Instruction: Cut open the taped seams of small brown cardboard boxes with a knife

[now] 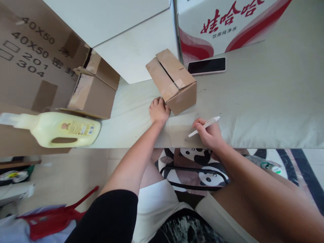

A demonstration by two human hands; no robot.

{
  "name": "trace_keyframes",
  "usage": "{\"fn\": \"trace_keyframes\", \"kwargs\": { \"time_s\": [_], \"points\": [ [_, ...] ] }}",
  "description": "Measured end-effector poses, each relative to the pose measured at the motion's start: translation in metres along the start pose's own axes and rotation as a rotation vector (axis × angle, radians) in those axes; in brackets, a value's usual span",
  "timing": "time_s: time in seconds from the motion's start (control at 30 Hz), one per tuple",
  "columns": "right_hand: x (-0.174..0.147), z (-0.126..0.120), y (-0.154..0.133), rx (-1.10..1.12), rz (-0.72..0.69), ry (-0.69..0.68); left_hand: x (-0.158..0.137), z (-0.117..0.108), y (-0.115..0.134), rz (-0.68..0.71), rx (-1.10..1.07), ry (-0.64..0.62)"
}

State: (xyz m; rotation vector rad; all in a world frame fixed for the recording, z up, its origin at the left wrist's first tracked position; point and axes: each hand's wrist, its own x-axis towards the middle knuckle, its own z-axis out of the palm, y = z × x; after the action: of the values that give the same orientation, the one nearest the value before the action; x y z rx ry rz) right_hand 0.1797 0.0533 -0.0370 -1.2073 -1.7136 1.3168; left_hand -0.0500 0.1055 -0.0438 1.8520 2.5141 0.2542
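A small brown cardboard box [181, 91] sits at an angle on the cloth-covered surface. Its two top flaps lie folded in with a dark gap between them, and a strip of clear tape crosses the near end. My left hand [159, 110] rests palm down by the box's near left corner, fingers slightly bent and apart, gripping nothing. To the right of that corner, my right hand [208, 132] is closed around a slim white pen-shaped tool [212, 120]. Its thin grey tip points down left, close to the front edge; whether it is a pen or blade is unclear.
A phone [207, 66] lies behind the box, before a red-and-white carton [227, 30]. White boxes [136, 50] stand at the back. On the left are an opened cardboard box [93, 94] and a pale yellow jug [68, 130] lying sideways. A red dustpan [50, 222] is on the floor.
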Motion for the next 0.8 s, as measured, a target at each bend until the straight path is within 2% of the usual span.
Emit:
{"fn": "trace_keyframes", "kwargs": {
  "time_s": [0.8],
  "points": [
    [-0.0002,0.0005,0.0003,0.014,0.013,0.006,-0.0013,-0.003,0.0008,-0.004,-0.003,-0.021]
  ]
}}
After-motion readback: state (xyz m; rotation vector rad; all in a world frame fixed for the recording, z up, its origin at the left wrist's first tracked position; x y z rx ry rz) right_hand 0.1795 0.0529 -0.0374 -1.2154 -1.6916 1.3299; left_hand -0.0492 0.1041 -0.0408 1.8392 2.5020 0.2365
